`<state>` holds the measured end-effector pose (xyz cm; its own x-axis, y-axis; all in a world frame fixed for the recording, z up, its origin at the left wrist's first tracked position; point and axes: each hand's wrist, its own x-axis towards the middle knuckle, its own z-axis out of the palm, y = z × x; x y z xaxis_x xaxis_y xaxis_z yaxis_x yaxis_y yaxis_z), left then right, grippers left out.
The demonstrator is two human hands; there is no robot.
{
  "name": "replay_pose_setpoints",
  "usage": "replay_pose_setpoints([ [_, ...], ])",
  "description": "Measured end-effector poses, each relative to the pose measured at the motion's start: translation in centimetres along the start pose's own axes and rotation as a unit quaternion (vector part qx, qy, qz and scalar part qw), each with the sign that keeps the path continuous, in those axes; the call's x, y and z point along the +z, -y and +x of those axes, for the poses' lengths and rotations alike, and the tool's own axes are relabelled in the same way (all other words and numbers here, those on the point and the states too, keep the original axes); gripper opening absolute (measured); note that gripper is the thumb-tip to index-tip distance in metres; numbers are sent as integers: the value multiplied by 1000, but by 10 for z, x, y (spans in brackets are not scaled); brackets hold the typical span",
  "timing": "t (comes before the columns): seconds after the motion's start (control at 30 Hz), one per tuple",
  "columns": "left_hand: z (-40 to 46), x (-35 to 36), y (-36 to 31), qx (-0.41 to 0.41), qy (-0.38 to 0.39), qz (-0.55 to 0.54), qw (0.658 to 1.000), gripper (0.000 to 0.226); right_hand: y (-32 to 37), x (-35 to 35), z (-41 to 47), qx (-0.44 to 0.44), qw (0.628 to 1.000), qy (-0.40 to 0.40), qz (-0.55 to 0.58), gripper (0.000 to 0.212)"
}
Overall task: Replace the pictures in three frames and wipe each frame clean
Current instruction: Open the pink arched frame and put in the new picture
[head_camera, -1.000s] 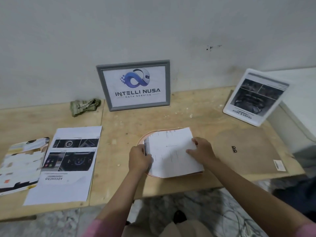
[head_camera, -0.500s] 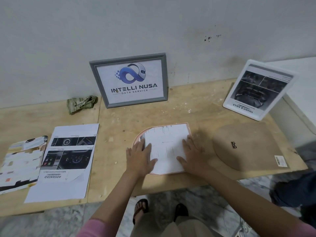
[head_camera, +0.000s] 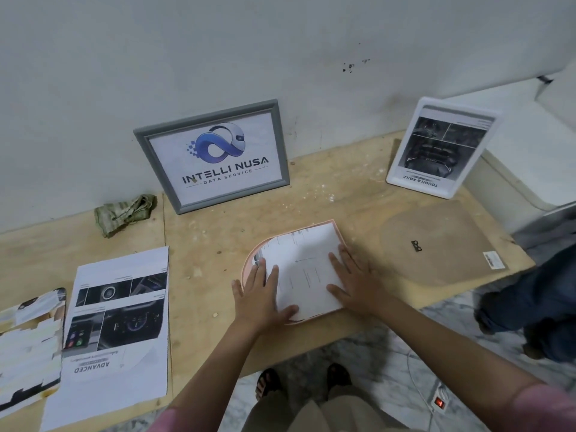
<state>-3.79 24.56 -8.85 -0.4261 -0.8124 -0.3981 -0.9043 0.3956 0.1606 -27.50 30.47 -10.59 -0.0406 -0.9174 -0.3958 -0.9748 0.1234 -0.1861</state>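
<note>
Pink frame [head_camera: 249, 267], white sheet [head_camera: 307, 269] inside, under both flat hands [head_camera: 311, 294].

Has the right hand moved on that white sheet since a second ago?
Yes. The right hand was gripping the sheet's top right edge; it now lies flat with fingers spread on its right side, nearer the table's front edge.

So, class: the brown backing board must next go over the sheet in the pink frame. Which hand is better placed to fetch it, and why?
Probably the right hand: the backing board lies just beside it, while the left hand can keep pressing the sheet flat in the pink frame.
</note>
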Motion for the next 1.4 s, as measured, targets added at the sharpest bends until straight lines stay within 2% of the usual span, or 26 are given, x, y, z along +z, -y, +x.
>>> replay_pose_setpoints([
  [0.1, 4, 0, -2, 4, -46, -23, 999, 90, 0, -7, -3, 4, 999, -18, 30, 104],
  [0.2, 8, -4, -17, 10, -87, -47, 995, 82, -12, -17, -10, 41, 992, -79, 86, 85],
  [0.3, 15, -11, -47, 27, -115, -86, 989, 77, -39, -25, -14, 91, 980, -149, 92, 69],
  [0.43, 28, -19, -106, 63, -116, -126, 983, 71, -90, -37, -23, 169, 962, -198, 85, 53],
  [0.5, 35, -21, -141, 56, -94, -173, 979, 60, -116, -45, -28, 207, 951, -210, 94, 43],
  [0.57, 45, -22, -180, 34, -55, -205, 977, 49, -146, -53, -34, 244, 941, -215, 95, 41],
  [0.67, 60, -18, -223, -11, 0, -249, 968, 48, -183, -62, -42, 287, 929, -203, 117, 47],
  [0.77, 67, -14, -255, -60, 19, -289, 955, 40, -217, -66, -49, 312, 924, -173, 137, 49],
  [0.93, 70, -11, -284, -108, 13, -327, 939, 46, -247, -70, -51, 308, 922, -115, 206, 53],
  [1.03, 69, -10, -297, -133, -3, -336, 932, 48, -250, -72, -50, 296, 917, -108, 244, 54],
  [1.23, 85, -5, -298, -262, -6, -433, 862, 58, -260, -76, -49, 337, 882, -112, 310, 54],
  [1.4, 83, -1, -295, -273, -47, -424, 862, 53, -265, -77, -56, 355, 867, -120, 327, 43],
])
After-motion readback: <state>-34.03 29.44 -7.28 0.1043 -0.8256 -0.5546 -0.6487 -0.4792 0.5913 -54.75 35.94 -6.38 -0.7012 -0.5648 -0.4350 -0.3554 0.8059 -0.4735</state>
